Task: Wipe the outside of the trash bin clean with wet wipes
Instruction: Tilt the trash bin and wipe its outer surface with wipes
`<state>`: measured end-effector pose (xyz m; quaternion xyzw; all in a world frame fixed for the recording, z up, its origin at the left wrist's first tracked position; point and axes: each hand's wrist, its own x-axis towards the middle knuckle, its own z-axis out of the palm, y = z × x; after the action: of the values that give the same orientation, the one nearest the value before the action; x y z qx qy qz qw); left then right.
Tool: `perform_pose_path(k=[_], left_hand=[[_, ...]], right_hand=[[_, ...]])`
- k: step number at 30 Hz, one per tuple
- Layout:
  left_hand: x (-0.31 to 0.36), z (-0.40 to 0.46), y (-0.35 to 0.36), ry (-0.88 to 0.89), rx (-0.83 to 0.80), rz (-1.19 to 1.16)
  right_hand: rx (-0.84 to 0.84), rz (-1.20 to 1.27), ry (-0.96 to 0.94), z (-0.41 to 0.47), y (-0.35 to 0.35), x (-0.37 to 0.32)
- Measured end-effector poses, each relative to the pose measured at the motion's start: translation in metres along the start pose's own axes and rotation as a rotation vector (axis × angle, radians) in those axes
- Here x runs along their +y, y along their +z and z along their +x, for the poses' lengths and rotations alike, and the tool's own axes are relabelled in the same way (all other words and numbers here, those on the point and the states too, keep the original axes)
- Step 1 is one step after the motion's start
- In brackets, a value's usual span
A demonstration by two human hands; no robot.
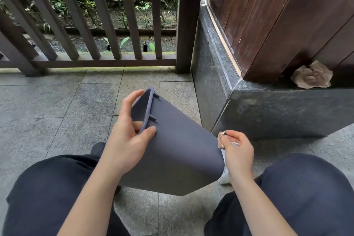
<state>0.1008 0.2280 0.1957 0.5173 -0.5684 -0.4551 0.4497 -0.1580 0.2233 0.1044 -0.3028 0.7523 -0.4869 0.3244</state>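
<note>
A dark grey-blue plastic trash bin [178,151] is tipped on its side above the stone floor, its open rim pointing up and left, its base toward me. My left hand [126,140] grips the rim, fingers inside and thumb on the outer wall. My right hand [236,151] is at the bin's right edge, pinching a small crumpled, soiled wet wipe [221,140] against the side. The bin's far side and inside are hidden.
A dark stone ledge [268,109] with a brown wooden wall stands to the right; a crumpled brown paper wad [312,75] lies on it. A wooden railing [95,59] closes off the far edge of the paved floor. My knees in dark trousers frame the bottom.
</note>
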Motion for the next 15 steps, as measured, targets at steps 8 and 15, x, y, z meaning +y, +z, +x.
perform_pose_path(k=[8,15], left_hand=[[-0.003,-0.002,-0.002,0.024,0.042,-0.060],[-0.005,0.002,-0.004,0.037,0.019,-0.096]], right_hand=[[-0.232,0.038,-0.299,0.004,0.052,-0.055],[-0.394,-0.108,-0.431,-0.019,0.079,-0.077]])
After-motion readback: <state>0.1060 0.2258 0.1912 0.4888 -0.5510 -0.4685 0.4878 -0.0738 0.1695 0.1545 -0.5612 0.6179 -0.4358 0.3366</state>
